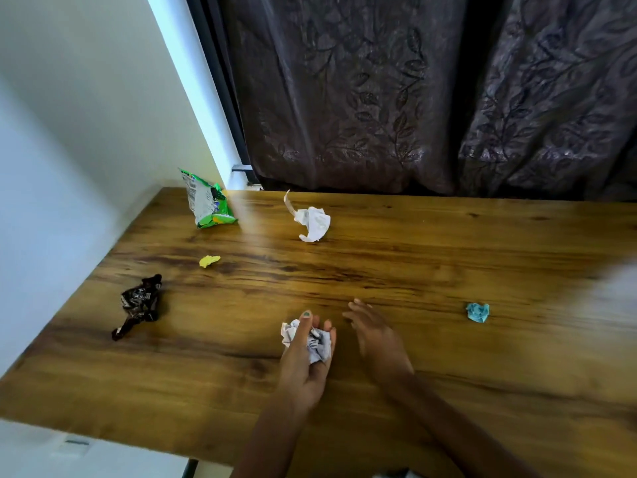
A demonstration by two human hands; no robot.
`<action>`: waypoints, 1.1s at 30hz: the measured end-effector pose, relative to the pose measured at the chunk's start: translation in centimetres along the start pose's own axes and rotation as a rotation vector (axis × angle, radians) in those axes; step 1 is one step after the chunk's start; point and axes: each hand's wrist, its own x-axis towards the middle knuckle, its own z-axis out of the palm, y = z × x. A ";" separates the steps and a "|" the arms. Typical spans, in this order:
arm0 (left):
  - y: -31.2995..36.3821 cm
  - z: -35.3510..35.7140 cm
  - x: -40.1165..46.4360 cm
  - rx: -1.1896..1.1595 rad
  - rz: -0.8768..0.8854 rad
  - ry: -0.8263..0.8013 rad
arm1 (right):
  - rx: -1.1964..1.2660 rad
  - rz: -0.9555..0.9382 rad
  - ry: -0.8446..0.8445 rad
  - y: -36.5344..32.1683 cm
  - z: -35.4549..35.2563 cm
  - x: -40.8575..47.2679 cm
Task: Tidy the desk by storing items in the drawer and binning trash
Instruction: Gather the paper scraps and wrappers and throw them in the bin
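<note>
left hand (303, 360) grips crumpled paper (319, 343); right hand (377, 336) hovers, fingers relaxed

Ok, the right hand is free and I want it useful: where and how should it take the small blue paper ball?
Pinch the blue paper ball across its crumpled middle, thumb and fingers on opposite sides, coming from above. It sits alone on the desk, to the right of the open right hand, with nothing crowding it. The left hand already holds a white paper wad.

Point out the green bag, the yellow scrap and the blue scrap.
green bag (206, 205), head view, middle of its printed face
yellow scrap (209, 260), head view, its centre
blue scrap (477, 312), head view, its centre
</note>
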 end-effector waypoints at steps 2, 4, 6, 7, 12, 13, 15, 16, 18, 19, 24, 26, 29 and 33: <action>0.5 -0.3 0.2 0.044 -0.027 -0.021 | 0.183 0.115 0.013 -0.5 -0.3 0.1; 0.8 -0.4 0.3 0.073 -0.048 -0.031 | 0.386 0.254 0.107 -1.8 -1.3 0.3; 1.1 -0.5 0.4 0.111 -0.074 -0.024 | 0.585 0.369 0.200 -3.6 -2.2 0.3; 1.1 -0.5 0.4 0.141 -0.086 -0.031 | 0.658 0.399 0.230 -4.5 -2.5 0.1; 0.2 -0.4 0.0 0.417 -0.060 -0.139 | 0.776 0.433 0.352 -7.6 -3.5 -1.8; -0.2 -0.5 -0.2 0.475 -0.047 -0.147 | 0.790 0.454 0.368 -8.0 -3.5 -2.3; -1.2 -0.8 -1.1 0.567 -0.050 -0.166 | 0.808 0.508 0.426 -8.6 -3.3 -3.8; -1.9 -1.0 -1.7 0.597 -0.059 -0.201 | 0.810 0.528 0.463 -8.8 -3.3 -4.7; -3.0 -1.4 -3.1 0.633 -0.113 -0.284 | 0.841 0.565 0.521 -9.3 -3.3 -6.2; -3.6 -1.5 -4.1 0.623 -0.177 -0.326 | 0.854 0.595 0.561 -9.4 -3.3 -7.1; -7.1 -2.3 -7.1 0.411 -0.464 -0.372 | 0.852 0.686 0.733 -9.8 -3.9 -11.4; -8.5 -2.7 -8.0 0.419 -0.469 -0.374 | 0.820 0.709 0.775 -9.6 -4.4 -13.2; -10.6 -2.6 -9.5 0.433 -0.489 -0.345 | 0.780 0.747 0.818 -8.9 -5.4 -15.8; -14.0 -2.3 -11.6 0.391 -0.522 -0.291 | 0.776 0.758 0.878 -7.8 -7.0 -18.9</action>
